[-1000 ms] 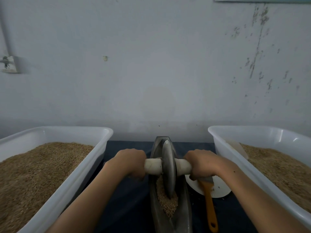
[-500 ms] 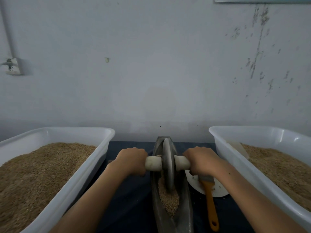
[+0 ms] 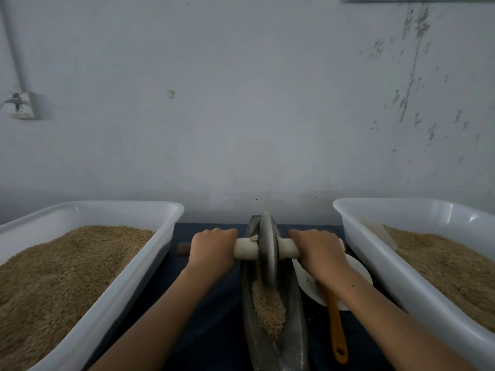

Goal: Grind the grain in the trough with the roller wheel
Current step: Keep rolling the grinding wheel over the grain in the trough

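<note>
Left hand [image 3: 211, 250] curled tight around the pale handle [image 3: 246, 248] on the left side of the wheel, knuckles up. Right hand [image 3: 318, 250] wrapped in the same way around the handle on the other side, thumb hidden under. Between the two hands, standing upright on its edge, the grey roller wheel [image 3: 267, 253], thin and round, with the handle passing through its middle. A brown end of the handle showing just outside the left hand.

Under the wheel, the long narrow metal trough [image 3: 294, 317], pointed like a boat and running from the far wall side toward the body. Wheel sitting in the far part of the trough, its lower edge down in the channel. Grain [image 3: 267, 306] lying in the channel on the near side of the wheel, a small tan heap, touching the bottom of the wheel.

Just under the right wrist, a white plate [image 3: 359, 269] on the dark table [image 3: 209, 317], right beside the trough. On the plate and reaching toward the body, a brush with an orange handle [image 3: 336, 325], its head hidden by the forearm.

Further out, at the left of the left arm, a big white tub [image 3: 112, 303] filled with brown grain. At the right of the right arm, a second white tub [image 3: 401, 285], also with brown grain inside. Behind everything, a pale grey wall [image 3: 254, 103] with dark marks at the right side and a small fitting at the far left.
</note>
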Demonstrator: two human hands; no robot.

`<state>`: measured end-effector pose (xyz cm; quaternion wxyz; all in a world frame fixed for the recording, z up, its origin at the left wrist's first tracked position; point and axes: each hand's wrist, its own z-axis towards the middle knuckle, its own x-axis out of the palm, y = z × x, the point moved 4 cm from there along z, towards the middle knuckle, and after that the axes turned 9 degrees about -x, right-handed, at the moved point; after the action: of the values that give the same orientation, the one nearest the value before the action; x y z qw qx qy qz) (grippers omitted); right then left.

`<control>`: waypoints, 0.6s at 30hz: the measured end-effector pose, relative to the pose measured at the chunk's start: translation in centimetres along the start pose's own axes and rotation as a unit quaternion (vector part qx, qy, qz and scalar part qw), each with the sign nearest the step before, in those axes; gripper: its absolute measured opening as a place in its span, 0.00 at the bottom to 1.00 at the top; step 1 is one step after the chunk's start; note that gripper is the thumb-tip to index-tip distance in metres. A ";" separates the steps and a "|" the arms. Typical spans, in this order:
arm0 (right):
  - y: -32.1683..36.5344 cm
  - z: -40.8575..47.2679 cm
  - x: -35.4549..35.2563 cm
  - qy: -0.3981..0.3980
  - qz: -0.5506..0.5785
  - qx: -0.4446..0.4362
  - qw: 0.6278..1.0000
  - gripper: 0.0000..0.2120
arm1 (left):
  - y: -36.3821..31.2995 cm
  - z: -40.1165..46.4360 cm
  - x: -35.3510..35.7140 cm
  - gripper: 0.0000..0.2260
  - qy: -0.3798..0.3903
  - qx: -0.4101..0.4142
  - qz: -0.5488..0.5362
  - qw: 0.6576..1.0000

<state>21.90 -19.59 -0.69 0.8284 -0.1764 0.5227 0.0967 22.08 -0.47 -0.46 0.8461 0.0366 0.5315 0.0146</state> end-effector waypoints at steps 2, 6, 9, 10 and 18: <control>-0.1 0.1 -0.2 0.027 -0.003 -0.018 0.999 0.07 | 0.2 0.2 0.1 0.11 0.037 0.012 0.009 0.999; 0.0 0.2 -1.1 0.161 0.005 -0.065 0.985 0.11 | 0.6 0.4 0.2 0.16 0.214 0.018 0.010 0.977; 0.2 -0.1 -1.4 0.242 0.047 -0.070 0.967 0.12 | 0.7 -0.1 0.5 0.11 0.334 0.015 -0.034 0.942; 0.1 -0.2 -1.4 0.252 0.053 -0.069 0.964 0.12 | 0.7 -0.2 0.4 0.09 0.345 0.014 -0.035 0.938; 0.1 0.3 -0.6 0.106 0.016 -0.025 0.994 0.06 | -0.1 0.3 -0.1 0.12 0.081 -0.007 0.031 0.996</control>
<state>21.87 -19.40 -0.01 0.7620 -0.1980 0.6078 0.1036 22.30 -0.61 -0.30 0.7998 0.0456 0.5966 0.0472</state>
